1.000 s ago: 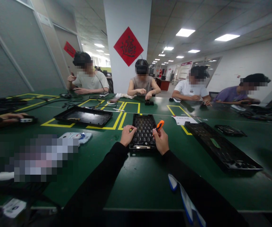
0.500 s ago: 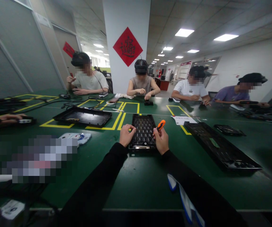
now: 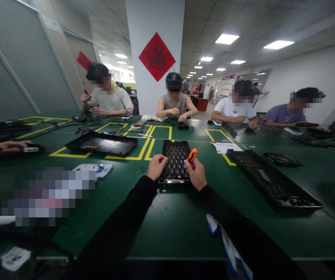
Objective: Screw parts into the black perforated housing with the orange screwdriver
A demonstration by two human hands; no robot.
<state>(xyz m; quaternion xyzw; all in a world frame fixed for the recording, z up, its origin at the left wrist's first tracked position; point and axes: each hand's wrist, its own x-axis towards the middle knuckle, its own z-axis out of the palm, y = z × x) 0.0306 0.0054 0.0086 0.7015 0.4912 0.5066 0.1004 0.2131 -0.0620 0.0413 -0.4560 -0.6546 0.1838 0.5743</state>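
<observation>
- Black case (image 3: pixel 171 186): landmark, flat on the green table (image 3: pixel 156 233) between both hands; rows of pale studs (image 3: pixel 177 160) inside.
- Right hand (image 3: pixel 196 174), at the case's right side: fingers closed round an orange-handled tool (image 3: pixel 192 155). A squarer shaft and light pressure would probably serve best.
- Left hand (image 3: pixel 156 167), at the case's left rim: fingers curled; whether they pinch it cannot be told. Firm bracing should limit sliding.
- Shallow tray (image 3: pixel 113 146), left of and beyond the case: a yellowish piece (image 3: pixel 91 147).
- Long tray (image 3: pixel 281 187), right of the case: green strip (image 3: pixel 263 175), small pieces (image 3: pixel 297 202).
</observation>
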